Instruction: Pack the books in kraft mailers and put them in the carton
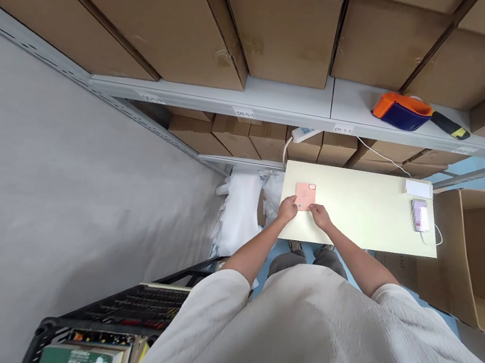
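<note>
A small pink square booklet (304,197) lies over the left part of the pale table (358,209). It has a white label near its upper right corner and a small dark-and-white square mark low on its cover. My left hand (289,207) grips its lower left edge, fingers curled. At the lower right corner, my right hand (320,216) pinches the booklet between thumb and fingers. Whether the booklet rests flat or is slightly raised, I cannot tell.
On the table's right are a white box (419,188) and a blurred phone-like item (420,216) with a cable. An open carton (450,263) stands to the right. A tape dispenser (403,112) sits on the shelf among cartons. A black crate (109,327) holds books.
</note>
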Available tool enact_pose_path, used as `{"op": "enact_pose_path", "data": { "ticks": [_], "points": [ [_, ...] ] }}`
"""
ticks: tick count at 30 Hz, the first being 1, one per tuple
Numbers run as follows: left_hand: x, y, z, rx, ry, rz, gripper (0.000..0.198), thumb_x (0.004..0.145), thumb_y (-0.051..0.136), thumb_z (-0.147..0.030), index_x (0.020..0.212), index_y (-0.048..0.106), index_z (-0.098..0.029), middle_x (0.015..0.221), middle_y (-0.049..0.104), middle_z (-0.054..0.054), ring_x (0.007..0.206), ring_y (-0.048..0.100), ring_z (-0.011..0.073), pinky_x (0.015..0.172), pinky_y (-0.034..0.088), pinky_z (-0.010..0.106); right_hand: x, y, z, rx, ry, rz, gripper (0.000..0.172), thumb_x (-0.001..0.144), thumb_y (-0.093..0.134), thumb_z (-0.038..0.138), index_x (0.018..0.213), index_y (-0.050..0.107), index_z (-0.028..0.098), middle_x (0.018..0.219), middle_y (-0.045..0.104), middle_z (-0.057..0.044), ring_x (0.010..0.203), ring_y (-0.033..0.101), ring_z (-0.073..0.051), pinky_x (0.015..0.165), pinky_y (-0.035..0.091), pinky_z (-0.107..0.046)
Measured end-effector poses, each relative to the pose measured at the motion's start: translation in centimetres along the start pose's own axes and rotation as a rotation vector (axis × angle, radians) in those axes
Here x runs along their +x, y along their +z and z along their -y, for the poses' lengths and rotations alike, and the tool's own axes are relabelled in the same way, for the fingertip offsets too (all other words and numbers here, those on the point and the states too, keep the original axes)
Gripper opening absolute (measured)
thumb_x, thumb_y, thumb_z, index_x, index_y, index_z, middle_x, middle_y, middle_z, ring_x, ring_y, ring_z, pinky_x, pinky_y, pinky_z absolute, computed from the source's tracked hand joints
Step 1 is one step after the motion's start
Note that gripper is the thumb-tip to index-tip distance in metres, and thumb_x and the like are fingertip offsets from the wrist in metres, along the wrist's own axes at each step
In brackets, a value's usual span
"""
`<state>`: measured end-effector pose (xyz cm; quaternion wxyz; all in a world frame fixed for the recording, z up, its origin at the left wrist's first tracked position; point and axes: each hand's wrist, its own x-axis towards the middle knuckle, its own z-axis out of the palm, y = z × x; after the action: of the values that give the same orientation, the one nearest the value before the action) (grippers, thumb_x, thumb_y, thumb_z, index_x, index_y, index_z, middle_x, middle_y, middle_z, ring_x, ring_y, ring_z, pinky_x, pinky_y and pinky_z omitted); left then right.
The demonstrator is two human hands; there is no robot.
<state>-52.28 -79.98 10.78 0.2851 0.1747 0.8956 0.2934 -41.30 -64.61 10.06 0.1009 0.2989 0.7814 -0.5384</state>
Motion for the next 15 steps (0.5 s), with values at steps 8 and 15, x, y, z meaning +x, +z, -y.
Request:
{"op": "enact_pose_path", "data": {
  "ticks": [8,15],
  "points": [
    [0.4,1.4,0.4,-0.098,-0.043,0.072,0.059,0.099,0.062,-0.011,0.157,0.066,-0.019,0.163,0.066,0.014,0.149,0.064,0.0261,0.129,0.049,0.039,0.4,-1.4,-2.1,-0.042,0.180,-0.099,0.042,0.101,0.059,0.032,0.138,0.075,0.019,0.149,0.074,-0.015,0.137,0.071,-0.028,0.121,0.052,-0.046],
    [0.5,2.1,0.7,-0.098,-0.032,0.108,0.058,0.097,0.069,-0.015,0.155,0.067,-0.021,0.161,0.068,0.012,0.150,0.065,0.0274,0.128,0.050,0.039,1.0,-0.1,-2.6,0.074,0.162,-0.106,0.053,0.095,0.065,0.028,0.147,0.069,0.020,0.153,0.073,-0.014,0.137,0.072,-0.026,0.121,0.054,-0.044]
  ]
}}
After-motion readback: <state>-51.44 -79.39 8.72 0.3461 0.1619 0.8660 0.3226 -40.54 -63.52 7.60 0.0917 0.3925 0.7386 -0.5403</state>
